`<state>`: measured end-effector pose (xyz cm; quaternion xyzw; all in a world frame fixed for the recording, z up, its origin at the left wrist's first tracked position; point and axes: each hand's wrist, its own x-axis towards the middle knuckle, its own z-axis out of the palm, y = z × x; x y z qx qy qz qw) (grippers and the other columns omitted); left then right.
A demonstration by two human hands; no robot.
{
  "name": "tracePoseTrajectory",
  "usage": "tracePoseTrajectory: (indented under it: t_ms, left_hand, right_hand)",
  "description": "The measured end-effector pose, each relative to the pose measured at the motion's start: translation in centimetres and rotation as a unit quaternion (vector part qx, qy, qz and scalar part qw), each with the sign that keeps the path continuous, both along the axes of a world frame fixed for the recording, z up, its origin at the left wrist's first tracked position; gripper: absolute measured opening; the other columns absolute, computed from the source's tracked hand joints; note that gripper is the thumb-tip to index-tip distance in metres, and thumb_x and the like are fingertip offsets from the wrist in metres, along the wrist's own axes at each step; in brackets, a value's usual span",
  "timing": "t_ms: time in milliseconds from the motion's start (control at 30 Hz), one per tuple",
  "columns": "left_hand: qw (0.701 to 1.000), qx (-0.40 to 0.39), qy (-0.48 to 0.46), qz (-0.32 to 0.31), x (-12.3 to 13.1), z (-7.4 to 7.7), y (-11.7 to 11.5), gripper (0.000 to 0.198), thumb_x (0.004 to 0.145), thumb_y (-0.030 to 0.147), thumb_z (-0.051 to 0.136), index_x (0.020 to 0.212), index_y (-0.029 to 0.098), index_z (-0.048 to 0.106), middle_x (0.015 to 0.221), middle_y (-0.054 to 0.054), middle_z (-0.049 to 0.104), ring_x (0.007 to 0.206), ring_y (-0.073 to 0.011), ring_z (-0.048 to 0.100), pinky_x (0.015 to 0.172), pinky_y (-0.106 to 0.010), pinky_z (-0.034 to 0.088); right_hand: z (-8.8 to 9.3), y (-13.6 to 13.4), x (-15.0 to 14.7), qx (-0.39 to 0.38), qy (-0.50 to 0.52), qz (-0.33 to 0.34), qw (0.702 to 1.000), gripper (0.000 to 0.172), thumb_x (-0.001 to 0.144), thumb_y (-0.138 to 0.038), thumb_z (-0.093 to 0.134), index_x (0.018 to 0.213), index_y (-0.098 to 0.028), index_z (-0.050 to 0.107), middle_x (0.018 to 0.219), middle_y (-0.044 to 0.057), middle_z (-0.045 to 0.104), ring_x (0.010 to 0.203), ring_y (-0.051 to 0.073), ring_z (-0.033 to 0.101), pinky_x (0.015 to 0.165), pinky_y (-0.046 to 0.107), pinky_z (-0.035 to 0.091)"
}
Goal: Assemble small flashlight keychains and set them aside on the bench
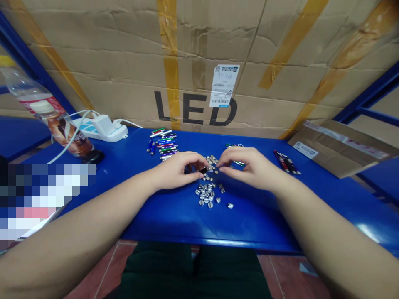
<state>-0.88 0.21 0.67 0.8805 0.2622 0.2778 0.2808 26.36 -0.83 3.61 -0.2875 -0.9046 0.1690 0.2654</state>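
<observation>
Many small metal screws (206, 192) below left hand (176, 169), pinching one dark tube (203, 170); right hand (251, 164) half-curved just beside tube, its hold not clear from this view.

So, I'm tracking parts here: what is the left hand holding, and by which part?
The left hand holds a small dark cylinder by one end, in its fingertips.

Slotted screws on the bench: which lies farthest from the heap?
The lone screw at the lower right of the heap in the head view; the others sit much closer together.
</observation>
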Motion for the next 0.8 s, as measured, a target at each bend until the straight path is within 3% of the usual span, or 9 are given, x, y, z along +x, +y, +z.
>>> tracePoseTrajectory:
  t_ms: [133, 300, 433, 567, 800]
  left_hand:
    - [1.000, 0.009, -0.019, -0.009, 0.0, 0.1, 0.0, 0.027, 0.091, 0.017, 0.068, 0.118, 0.020, 0.069, 0.110, -0.006, 0.075, 0.097, -0.0182, 0.070, 0.086, -0.031, 0.057]
    - [0.999, 0.031, -0.013, -0.014, 0.0, 0.2, -0.1, 0.021, 0.089, 0.012, 0.066, 0.108, 0.019, 0.071, 0.106, -0.005, 0.074, 0.098, -0.0187, 0.069, 0.087, -0.032, 0.057]
    - [1.000, 0.002, -0.026, 0.008, 0.1, -0.1, -0.3, 0.031, 0.088, 0.014, 0.066, 0.118, 0.021, 0.065, 0.108, -0.005, 0.071, 0.096, -0.0184, 0.069, 0.084, -0.032, 0.059]
    - [0.999, -0.004, -0.034, 0.012, 0.2, -0.3, -0.3, 0.042, 0.088, 0.016, 0.065, 0.130, 0.020, 0.061, 0.106, -0.005, 0.069, 0.095, -0.0186, 0.070, 0.080, -0.030, 0.060]
    - [0.999, 0.033, -0.008, 0.011, 0.2, -0.2, -0.1, 0.023, 0.091, 0.020, 0.065, 0.114, 0.018, 0.072, 0.105, -0.007, 0.071, 0.097, -0.0202, 0.069, 0.081, -0.032, 0.060]
  right_hand:
    - [0.9, 0.5, 1.9, -0.104, -0.132, -0.013, 0.986, 0.018, 0.094, -0.033, 0.070, 0.104, -0.021, 0.079, 0.102, 0.005, 0.077, 0.089, 0.019, 0.070, 0.075, 0.030, 0.053]
    - [0.6, -0.3, 0.6, -0.198, -0.213, -0.011, 0.957, 0.029, 0.092, -0.036, 0.072, 0.113, -0.018, 0.077, 0.093, 0.005, 0.077, 0.076, 0.017, 0.069, 0.069, 0.027, 0.051]
    - [0.1, -0.8, -1.1, -0.189, -0.214, -0.006, 0.958, 0.021, 0.094, -0.035, 0.068, 0.101, -0.017, 0.076, 0.081, 0.004, 0.075, 0.067, 0.015, 0.065, 0.062, 0.026, 0.046]
    - [-0.7, -0.9, -2.0, -0.125, -0.201, -0.011, 0.971, 0.012, 0.091, -0.024, 0.064, 0.086, -0.018, 0.074, 0.075, 0.002, 0.072, 0.064, 0.014, 0.061, 0.063, 0.026, 0.042]
    - [-0.9, -1.2, -2.1, -0.126, -0.180, -0.064, 0.973, 0.012, 0.082, -0.014, 0.065, 0.085, -0.019, 0.076, 0.075, 0.002, 0.074, 0.063, 0.014, 0.063, 0.062, 0.026, 0.045]
